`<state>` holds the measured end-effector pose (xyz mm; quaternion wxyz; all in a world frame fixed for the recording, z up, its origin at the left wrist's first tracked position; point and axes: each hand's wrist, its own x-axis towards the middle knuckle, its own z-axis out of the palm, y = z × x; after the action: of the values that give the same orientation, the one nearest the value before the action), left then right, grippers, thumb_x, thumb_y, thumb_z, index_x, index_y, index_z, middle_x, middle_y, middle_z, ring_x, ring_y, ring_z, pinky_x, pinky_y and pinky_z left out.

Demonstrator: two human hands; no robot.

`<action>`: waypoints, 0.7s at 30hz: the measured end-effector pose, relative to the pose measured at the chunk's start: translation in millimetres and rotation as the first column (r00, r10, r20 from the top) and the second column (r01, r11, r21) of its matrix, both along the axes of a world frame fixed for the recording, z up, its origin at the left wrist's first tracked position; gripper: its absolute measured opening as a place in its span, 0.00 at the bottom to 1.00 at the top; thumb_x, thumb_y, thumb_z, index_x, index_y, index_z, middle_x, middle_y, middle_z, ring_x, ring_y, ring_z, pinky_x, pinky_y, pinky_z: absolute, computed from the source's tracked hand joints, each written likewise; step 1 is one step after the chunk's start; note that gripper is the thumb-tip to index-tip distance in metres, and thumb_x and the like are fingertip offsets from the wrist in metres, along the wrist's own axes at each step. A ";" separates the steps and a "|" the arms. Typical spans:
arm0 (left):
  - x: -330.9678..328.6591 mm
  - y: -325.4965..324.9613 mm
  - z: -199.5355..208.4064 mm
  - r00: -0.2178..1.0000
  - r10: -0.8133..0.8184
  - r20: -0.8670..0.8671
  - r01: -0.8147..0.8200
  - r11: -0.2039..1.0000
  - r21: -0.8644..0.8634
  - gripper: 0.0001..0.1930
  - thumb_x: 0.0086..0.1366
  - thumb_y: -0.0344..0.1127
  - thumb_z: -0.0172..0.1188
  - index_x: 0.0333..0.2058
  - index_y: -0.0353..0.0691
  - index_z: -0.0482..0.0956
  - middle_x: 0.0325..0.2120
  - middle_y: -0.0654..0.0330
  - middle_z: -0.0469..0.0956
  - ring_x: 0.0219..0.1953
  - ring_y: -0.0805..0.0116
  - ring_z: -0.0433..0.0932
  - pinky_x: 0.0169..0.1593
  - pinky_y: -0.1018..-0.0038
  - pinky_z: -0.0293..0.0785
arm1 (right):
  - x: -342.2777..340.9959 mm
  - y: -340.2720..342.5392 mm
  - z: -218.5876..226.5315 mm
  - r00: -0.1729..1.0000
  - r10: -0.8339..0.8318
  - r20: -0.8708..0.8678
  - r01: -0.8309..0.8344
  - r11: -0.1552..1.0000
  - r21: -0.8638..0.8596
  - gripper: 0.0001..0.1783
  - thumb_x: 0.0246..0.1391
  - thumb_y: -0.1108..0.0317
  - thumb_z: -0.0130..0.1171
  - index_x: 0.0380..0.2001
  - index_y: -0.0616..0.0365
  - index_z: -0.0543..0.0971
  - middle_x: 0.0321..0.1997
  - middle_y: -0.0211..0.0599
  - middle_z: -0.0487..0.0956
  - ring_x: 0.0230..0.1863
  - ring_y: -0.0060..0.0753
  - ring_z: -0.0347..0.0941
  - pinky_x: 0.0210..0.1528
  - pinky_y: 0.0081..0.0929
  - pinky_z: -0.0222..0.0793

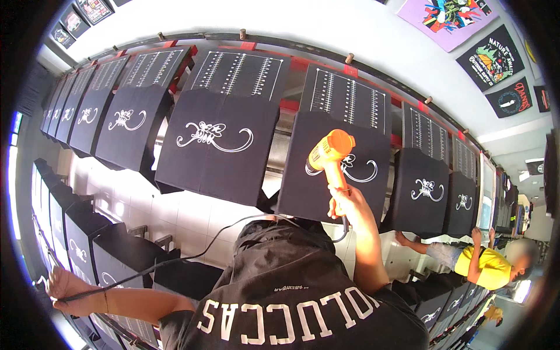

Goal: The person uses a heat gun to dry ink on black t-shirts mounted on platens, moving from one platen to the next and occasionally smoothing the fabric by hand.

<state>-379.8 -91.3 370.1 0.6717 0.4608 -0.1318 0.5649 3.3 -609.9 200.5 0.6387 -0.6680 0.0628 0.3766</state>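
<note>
An orange heat gun (pixel 332 150) is upright in my right hand (pixel 345 201), whose fingers wrap its handle. It stands over a black cloth piece (pixel 297 175) with a white curling line design, and its body covers part of that design. The gun's black cord (pixel 204 252) runs from the handle's foot, past my waist, and away to the left. Far out at the lower left, my left hand (pixel 63 286) is closed around this cord. Beside the gun, another black cloth (pixel 216 146) shows its whole white design.
Black boards with white measuring marks (pixel 236 73) carry the printed cloths in a row along a red and black rail (pixel 280 45). Behind me stands a second row of black cloths (pixel 131 256). A person in a yellow top (pixel 490 268) is at the right.
</note>
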 end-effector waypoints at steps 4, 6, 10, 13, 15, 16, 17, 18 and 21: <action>33.0 -27.8 -13.9 0.955 0.174 -0.241 -0.197 0.978 -0.074 0.13 0.64 0.42 0.53 0.28 0.38 0.71 0.27 0.57 0.72 0.42 0.60 0.69 0.49 0.65 0.64 | 1.6 8.0 1.7 0.999 0.033 0.036 -0.034 0.999 0.024 0.15 0.59 0.58 0.57 0.37 0.59 0.71 0.20 0.30 0.74 0.20 0.23 0.73 0.24 0.21 0.70; 52.9 -50.7 -32.5 0.806 0.348 -0.480 -0.411 0.911 -0.029 0.14 0.66 0.43 0.50 0.28 0.38 0.70 0.29 0.53 0.73 0.42 0.59 0.70 0.49 0.64 0.66 | 4.0 7.7 0.9 0.999 0.036 0.011 -0.036 0.999 0.014 0.15 0.59 0.59 0.57 0.37 0.60 0.71 0.20 0.30 0.74 0.20 0.23 0.73 0.23 0.21 0.69; 99.7 -95.8 -52.5 0.629 0.168 -0.759 0.155 0.930 0.333 0.19 0.68 0.45 0.45 0.25 0.36 0.71 0.29 0.47 0.76 0.36 0.57 0.75 0.47 0.61 0.71 | 0.5 8.6 0.9 0.997 0.077 0.020 -0.078 0.996 0.042 0.15 0.59 0.59 0.57 0.38 0.60 0.71 0.20 0.30 0.74 0.20 0.23 0.73 0.23 0.21 0.69; 127.8 -133.7 -66.3 0.604 -0.113 -0.788 0.387 0.907 0.166 0.20 0.68 0.43 0.44 0.23 0.34 0.74 0.25 0.48 0.79 0.29 0.56 0.78 0.45 0.60 0.74 | -6.0 4.6 4.9 0.997 0.069 -0.020 -0.069 0.997 0.028 0.15 0.59 0.59 0.57 0.38 0.60 0.71 0.20 0.30 0.74 0.20 0.23 0.73 0.23 0.21 0.69; 136.9 -143.6 -65.3 0.477 -0.087 -0.875 0.518 0.832 0.200 0.22 0.68 0.45 0.46 0.28 0.29 0.77 0.29 0.44 0.80 0.33 0.56 0.79 0.47 0.62 0.74 | -12.3 2.2 3.4 0.997 0.073 -0.004 -0.073 0.997 0.017 0.16 0.59 0.59 0.58 0.39 0.61 0.71 0.21 0.30 0.74 0.20 0.23 0.73 0.23 0.21 0.69; 141.4 -150.1 -68.2 0.406 -0.113 -0.907 0.566 0.810 0.152 0.22 0.69 0.44 0.45 0.30 0.28 0.77 0.32 0.44 0.80 0.35 0.55 0.80 0.47 0.63 0.73 | -14.0 2.2 3.5 0.996 0.084 0.004 -0.084 0.996 0.013 0.16 0.59 0.58 0.58 0.39 0.61 0.71 0.21 0.30 0.74 0.20 0.22 0.73 0.23 0.21 0.69; 146.7 -156.5 -74.7 0.331 -0.138 -0.934 0.611 0.785 0.100 0.22 0.69 0.43 0.45 0.32 0.27 0.78 0.34 0.44 0.80 0.38 0.54 0.80 0.48 0.64 0.73 | -16.2 1.2 4.6 0.997 0.072 -0.004 -0.072 0.997 0.013 0.17 0.58 0.58 0.58 0.40 0.61 0.71 0.21 0.30 0.74 0.20 0.22 0.73 0.23 0.21 0.69; 154.6 -161.6 -81.9 0.283 -0.145 -0.948 0.642 0.763 0.075 0.21 0.70 0.42 0.44 0.34 0.26 0.77 0.36 0.45 0.80 0.39 0.53 0.80 0.49 0.64 0.73 | -18.5 0.0 5.7 0.998 0.058 -0.009 -0.058 0.998 0.014 0.17 0.58 0.58 0.59 0.40 0.61 0.71 0.21 0.30 0.74 0.21 0.22 0.73 0.23 0.21 0.69; 171.9 -175.4 -106.3 0.188 -0.173 -0.967 0.693 0.721 0.006 0.18 0.71 0.38 0.44 0.40 0.27 0.76 0.40 0.46 0.79 0.46 0.53 0.78 0.53 0.65 0.70 | -21.3 -3.2 5.6 0.999 0.037 -0.002 -0.037 0.999 0.006 0.18 0.58 0.58 0.59 0.41 0.61 0.71 0.21 0.30 0.74 0.21 0.22 0.73 0.23 0.21 0.69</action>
<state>-208.0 -266.7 263.8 0.6287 0.7740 0.0170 -0.0730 -18.0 -613.1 206.2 0.6334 -0.6670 0.0500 0.3891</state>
